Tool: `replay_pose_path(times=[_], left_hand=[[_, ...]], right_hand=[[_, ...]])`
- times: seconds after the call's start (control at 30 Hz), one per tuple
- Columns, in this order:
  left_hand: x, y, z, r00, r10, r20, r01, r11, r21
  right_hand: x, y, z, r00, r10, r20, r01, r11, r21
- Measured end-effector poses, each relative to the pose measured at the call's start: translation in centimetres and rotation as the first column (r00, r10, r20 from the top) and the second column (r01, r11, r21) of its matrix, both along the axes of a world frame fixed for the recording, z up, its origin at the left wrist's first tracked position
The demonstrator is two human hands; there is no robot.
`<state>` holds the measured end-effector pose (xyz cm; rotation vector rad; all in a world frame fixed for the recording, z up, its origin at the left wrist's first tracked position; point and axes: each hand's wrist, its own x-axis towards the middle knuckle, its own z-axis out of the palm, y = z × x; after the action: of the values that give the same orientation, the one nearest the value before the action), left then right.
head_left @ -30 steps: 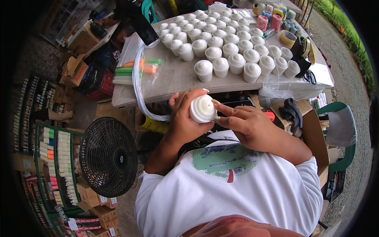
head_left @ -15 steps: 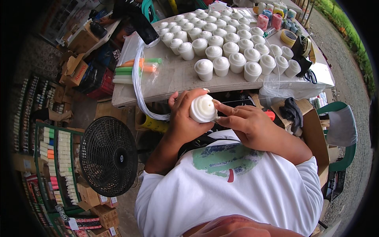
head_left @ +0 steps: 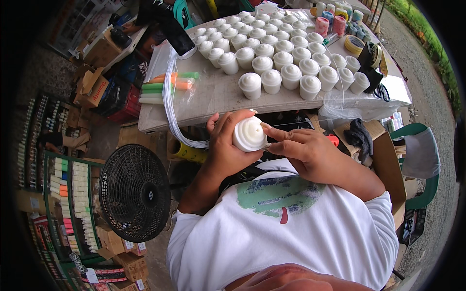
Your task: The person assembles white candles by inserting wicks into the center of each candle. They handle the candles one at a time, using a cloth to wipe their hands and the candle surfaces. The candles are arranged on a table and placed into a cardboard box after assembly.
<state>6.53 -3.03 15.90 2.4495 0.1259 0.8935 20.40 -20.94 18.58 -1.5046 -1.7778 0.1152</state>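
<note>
Gripping white jar [head_left: 249, 134] — table [head_left: 218, 94] ahead.

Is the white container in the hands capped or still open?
Capped. The white container in the left hand shows a domed, ridged white cap on top, and the right hand has its fingertips on the cap's edge.

An outdoor market stall or small craft workshop: the worktop [head_left: 213, 97] carries rows of white capped jars [head_left: 281, 53]. Left of the worktop stand racks of small packaged goods [head_left: 63, 194], cardboard boxes [head_left: 92, 87] and a black fan [head_left: 133, 191]; right of it runs a gravel path [head_left: 412, 53].
</note>
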Motion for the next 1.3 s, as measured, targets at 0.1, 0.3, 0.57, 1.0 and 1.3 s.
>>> replay_pose_path(times=[0.1,0.3,0.57,1.0,1.3], left_hand=[[0.1,0.2,-0.1,1.0,-0.001,0.02,0.001,1.0,-0.002],[0.0,0.2,0.0,1.0,0.008,0.009,-0.008,1.0,0.013],[0.1,0.1,0.2,1.0,0.014,-0.008,-0.013,0.998,0.057],[0.6,0.9,-1.3,0.972,-0.21,0.107,0.235,0.878,-0.417],[0.6,0.8,-1.1,0.98,-0.172,0.101,0.195,0.926,-0.324]], right_hand=[[-0.2,0.1,0.1,0.999,-0.018,0.033,0.019,1.0,-0.019],[-0.2,0.2,-0.1,0.999,-0.004,0.035,0.004,1.0,0.005],[-0.1,0.0,0.3,0.997,0.002,0.072,-0.001,1.0,-0.015],[0.3,-0.4,0.0,0.96,-0.102,-0.259,0.122,0.991,0.063],[-0.4,0.3,-0.5,0.99,-0.104,-0.094,0.114,0.989,0.1]])
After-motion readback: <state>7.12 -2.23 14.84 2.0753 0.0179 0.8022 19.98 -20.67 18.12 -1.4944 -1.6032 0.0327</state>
